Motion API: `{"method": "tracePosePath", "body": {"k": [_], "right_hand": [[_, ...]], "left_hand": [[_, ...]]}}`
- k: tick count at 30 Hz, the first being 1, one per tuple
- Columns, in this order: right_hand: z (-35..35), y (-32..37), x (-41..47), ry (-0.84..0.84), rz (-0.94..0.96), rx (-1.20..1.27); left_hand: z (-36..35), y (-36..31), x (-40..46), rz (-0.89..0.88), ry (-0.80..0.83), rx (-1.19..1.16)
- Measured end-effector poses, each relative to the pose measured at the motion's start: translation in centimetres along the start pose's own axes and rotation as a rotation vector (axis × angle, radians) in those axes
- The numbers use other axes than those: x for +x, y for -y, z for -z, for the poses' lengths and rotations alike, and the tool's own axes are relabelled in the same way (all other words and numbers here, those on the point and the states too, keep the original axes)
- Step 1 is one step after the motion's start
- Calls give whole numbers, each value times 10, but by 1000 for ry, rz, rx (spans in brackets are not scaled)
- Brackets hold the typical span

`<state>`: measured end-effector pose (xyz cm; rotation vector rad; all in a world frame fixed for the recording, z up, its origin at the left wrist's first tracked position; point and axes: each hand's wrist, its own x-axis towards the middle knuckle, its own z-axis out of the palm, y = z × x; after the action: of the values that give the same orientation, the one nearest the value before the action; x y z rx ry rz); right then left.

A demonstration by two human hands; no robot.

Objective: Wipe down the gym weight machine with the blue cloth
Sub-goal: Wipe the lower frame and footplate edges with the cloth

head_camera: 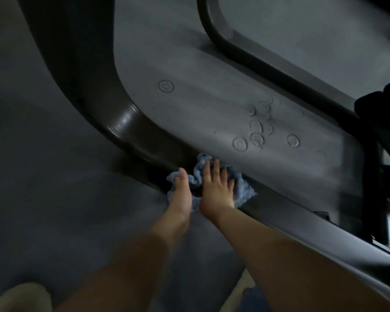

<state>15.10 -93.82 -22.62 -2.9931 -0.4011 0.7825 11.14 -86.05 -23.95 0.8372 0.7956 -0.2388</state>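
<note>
A: Why is the blue cloth [198, 176] bunched on that dark frame bar [131, 124] and not spread flat?

B: My guess is that the bar is narrow and rounded, so a crumpled wad wraps its top edge better. The cloth lies on the bar just below the bend, with part of it hanging over the near side toward the floor [43, 176].

A: And the hands?

B: The right hand [216, 188] lies on top of the cloth with fingers straight and spread, pressing it down onto the bar; it is not curled round anything. The left hand [181, 194] is at the cloth's left end. Its thumb rests on the fabric, but its fingers are hidden under the cloth and the bar, so I cannot tell whether it is pinching. Probably one hand steadies while the other presses.

A: Counts?

B: One cloth, two hands, two bare forearms. Beyond the bar, a grey moulded panel [212, 104] of the machine carries raised ring marks. I count about ten, though several overlap in a blurred cluster. One curved dark tube [214, 37] runs above the panel.
</note>
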Motion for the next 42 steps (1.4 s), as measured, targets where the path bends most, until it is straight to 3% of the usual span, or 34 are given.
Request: {"method": "tracePosePath", "body": {"k": [4,9,12,20,24,29,33,37,39,42], "right_hand": [[5,20,11,92,80,15],[-5,-19,-6,87,-39,99],[-14,-57,-24,41,-140,104],[-32,-163,-70,1,-347,40],[-32,-145,-59,-6,-336,24],[-25,-100,-33,-42,-171,-45],[-17,-66,-14,-22,-4,-37],[-2,-43,9,18,136,-47],[13,-30,27,53,180,-37],[38,-5,57,120,239,91]], "left_hand": [[8,-15,7,-58,-128,-135],[-17,5,-11,18,49,-108],[-45,30,-18,184,155,-109],[-100,78,-36,360,228,190],[-87,107,-16,291,165,157],[-56,76,-11,88,-6,66],[-39,31,-30,-203,-140,272],[-17,18,-21,-382,-196,522],[-13,16,-14,-415,-265,575],[-16,7,-12,-310,-332,470]]}}
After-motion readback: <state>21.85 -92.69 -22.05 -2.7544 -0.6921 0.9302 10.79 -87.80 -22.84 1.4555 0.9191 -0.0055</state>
